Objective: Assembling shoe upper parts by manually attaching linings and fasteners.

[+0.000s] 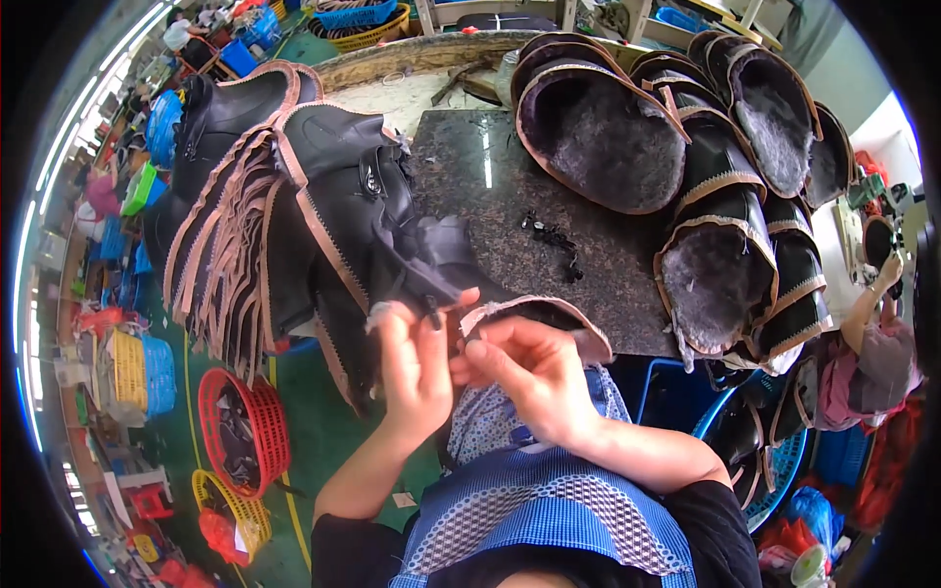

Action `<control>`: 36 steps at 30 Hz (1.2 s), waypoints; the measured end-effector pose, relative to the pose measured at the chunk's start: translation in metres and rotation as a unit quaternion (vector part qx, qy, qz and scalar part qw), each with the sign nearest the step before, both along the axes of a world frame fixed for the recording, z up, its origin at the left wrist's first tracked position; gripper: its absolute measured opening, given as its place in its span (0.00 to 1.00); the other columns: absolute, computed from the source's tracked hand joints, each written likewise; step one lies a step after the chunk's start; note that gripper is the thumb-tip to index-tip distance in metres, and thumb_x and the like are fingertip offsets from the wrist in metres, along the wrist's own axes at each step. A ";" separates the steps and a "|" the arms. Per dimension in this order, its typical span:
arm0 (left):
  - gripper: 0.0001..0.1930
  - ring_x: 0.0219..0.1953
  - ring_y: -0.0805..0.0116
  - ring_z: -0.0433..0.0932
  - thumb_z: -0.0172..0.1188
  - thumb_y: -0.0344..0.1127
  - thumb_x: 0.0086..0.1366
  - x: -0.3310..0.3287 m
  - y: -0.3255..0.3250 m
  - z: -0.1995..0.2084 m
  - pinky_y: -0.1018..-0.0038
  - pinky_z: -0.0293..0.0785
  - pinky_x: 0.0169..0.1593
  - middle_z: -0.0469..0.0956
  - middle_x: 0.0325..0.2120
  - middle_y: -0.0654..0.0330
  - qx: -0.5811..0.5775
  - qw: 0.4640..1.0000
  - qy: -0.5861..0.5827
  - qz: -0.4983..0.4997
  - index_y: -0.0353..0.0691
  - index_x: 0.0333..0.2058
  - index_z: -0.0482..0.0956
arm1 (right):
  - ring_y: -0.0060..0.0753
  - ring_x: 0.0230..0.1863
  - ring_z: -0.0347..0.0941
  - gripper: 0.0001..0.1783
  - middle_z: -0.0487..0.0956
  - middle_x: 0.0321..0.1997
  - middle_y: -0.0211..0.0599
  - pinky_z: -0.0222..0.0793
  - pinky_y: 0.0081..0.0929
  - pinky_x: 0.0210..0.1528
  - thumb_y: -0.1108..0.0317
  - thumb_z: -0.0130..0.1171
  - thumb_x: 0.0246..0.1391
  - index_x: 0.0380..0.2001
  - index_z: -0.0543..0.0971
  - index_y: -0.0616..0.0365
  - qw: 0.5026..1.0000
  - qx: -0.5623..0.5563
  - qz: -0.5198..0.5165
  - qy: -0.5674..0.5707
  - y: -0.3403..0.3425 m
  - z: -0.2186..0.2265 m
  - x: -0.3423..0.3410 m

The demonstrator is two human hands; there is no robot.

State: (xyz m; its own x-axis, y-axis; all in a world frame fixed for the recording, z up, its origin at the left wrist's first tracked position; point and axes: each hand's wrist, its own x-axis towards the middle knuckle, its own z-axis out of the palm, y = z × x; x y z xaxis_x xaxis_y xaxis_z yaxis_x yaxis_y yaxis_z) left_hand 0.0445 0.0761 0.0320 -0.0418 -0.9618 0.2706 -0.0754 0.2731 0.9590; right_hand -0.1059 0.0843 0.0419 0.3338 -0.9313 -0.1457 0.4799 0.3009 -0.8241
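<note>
Just above my apron, both hands work at the near edge of a black boot upper (446,245) with a pale brownish zigzag-cut edge. My left hand (417,367) is closed, its thumb and fingers pinching a dark part of it; the fingers are slightly blurred. Thumb and forefinger of my right hand (539,377) press together at the upper's edge by its opening. What exactly lies between the fingertips is partly hidden. To the left, more black boot uppers (333,147) lie heaped, with a bunch of brownish zigzag-edged layers (230,230) hanging over the table's side.
A dark speckled stone tabletop (618,284) carries small black scraps (554,240). Fur-lined boot uppers (603,137) are stacked at right. Red basket (279,446) and yellow basket (260,519) stand on the green floor at left; a blue basket (796,461) sits lower right. Another person (882,363) works at far right.
</note>
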 end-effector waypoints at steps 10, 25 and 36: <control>0.06 0.24 0.70 0.82 0.59 0.27 0.67 0.014 0.012 0.004 0.77 0.79 0.26 0.82 0.27 0.54 0.069 0.995 -0.068 0.001 0.30 0.40 0.76 | 0.16 0.27 0.74 0.10 0.82 0.29 0.29 0.71 0.14 0.32 0.68 0.61 0.61 0.41 0.83 0.62 0.994 0.097 -0.021 -0.056 -0.018 -0.007 -0.021; 0.09 0.28 0.68 0.83 0.56 0.30 0.70 0.006 0.012 -0.001 0.77 0.78 0.30 0.82 0.31 0.54 0.119 0.991 -0.011 -0.054 0.31 0.43 0.78 | 0.17 0.29 0.74 0.08 0.81 0.28 0.29 0.69 0.16 0.34 0.69 0.62 0.60 0.37 0.83 0.62 0.998 0.028 -0.050 -0.031 -0.020 -0.008 -0.009; 0.04 0.27 0.68 0.83 0.59 0.25 0.66 0.007 0.007 0.005 0.76 0.80 0.31 0.83 0.30 0.53 0.057 0.995 -0.085 -0.001 0.31 0.38 0.79 | 0.15 0.28 0.75 0.06 0.82 0.26 0.36 0.70 0.19 0.29 0.74 0.62 0.57 0.36 0.81 0.67 0.965 -0.160 -0.103 0.179 -0.017 -0.017 -0.010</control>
